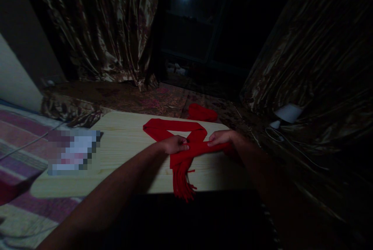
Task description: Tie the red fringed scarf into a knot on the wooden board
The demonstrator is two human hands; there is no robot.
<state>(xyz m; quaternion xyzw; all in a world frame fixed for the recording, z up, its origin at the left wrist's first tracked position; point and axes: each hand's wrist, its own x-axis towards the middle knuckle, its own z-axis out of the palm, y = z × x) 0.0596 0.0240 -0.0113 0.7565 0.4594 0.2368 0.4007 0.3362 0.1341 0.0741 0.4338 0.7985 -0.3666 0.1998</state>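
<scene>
- The red fringed scarf [201, 148] lies on the pale wooden tabletop [122, 137], right of its middle, laid out as an angular loop toward the far edge.
- The left hand [175, 144] pinches the scarf between thumb and fingers beside the crossing below the loop.
- The right hand [221, 138] likewise grips the cross band farther right, so a length of scarf runs between the two hands.
- The arranging looks partway along: the loop is formed and a band lies across the lower strand, with the fringe [183, 188] coming out below.
- No tightened knot or flat folded stack can be made out, so the shaping seems unfinished; the length under the right forearm is too dark to follow.
- Edges: the fringe reaches the near edge and its tips pass just over it, while the loop lies close to the far edge.
- Just beyond that edge is a bundle of red cloth [202, 112]; whether it joins the scarf, I cannot tell.
- Room: bare wood shows left of the loop, up to a blurred flat item [74, 151]. On the right, the forearm covers much of the edge.
</scene>
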